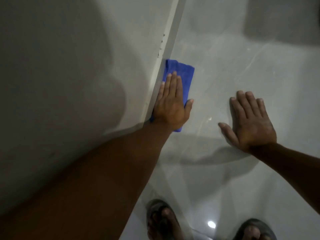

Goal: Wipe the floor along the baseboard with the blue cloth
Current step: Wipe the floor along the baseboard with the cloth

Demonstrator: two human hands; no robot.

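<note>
A folded blue cloth (181, 73) lies flat on the glossy pale floor (225, 70), its left edge against the grey baseboard (170, 42). My left hand (170, 104) presses flat on the near half of the cloth, fingers together and pointing away from me, little finger against the baseboard. My right hand (249, 120) rests flat on the bare floor to the right of the cloth, fingers spread, holding nothing.
The wall (69, 66) fills the left side, with small dark specks along the top of the baseboard farther ahead. My two feet in sandals (162, 220) stand at the bottom edge. A dark shadowed shape (284, 19) lies at the far right.
</note>
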